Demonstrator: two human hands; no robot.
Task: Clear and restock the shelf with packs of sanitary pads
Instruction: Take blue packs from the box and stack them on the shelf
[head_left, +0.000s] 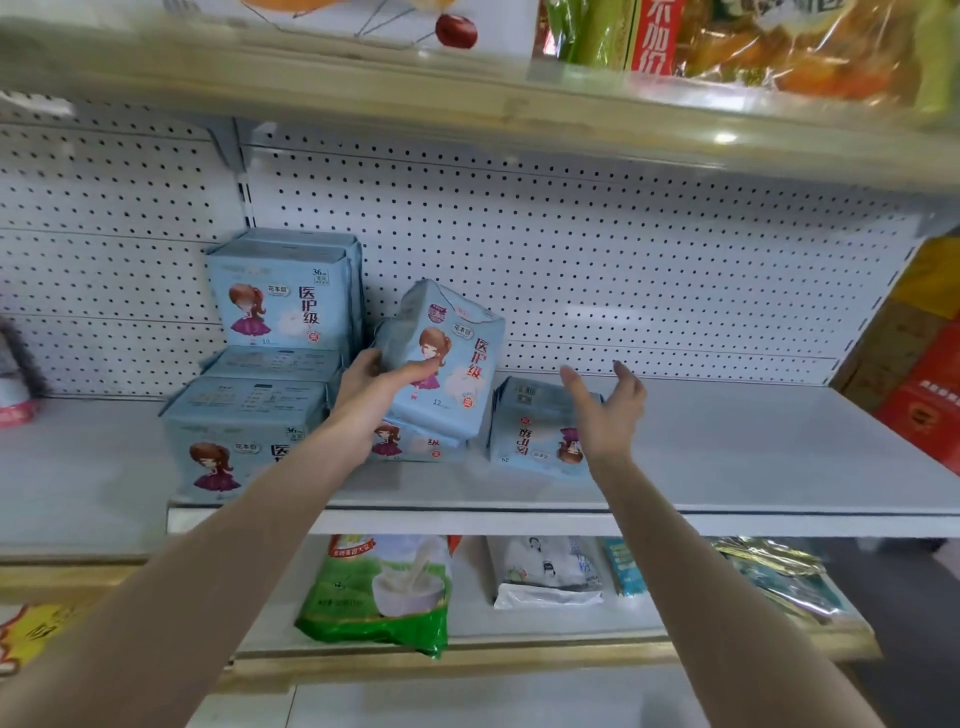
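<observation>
White shelf (727, 457), tilted pad pack (447, 374) in grip of left hand (369, 395), right hand (605, 410) wide open just beside it.

Bright, even light, faint shadows; the packs (283, 306) read sharp, while the upper shelf (363, 88) smears (one glare spot there) and edges bow.

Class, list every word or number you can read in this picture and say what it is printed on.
"医护级", "花本目", "12": held pack, in the left hand.
"36", "10", "医护级": upright pack.
Green bag, red label above: blurred or cut off.
</observation>
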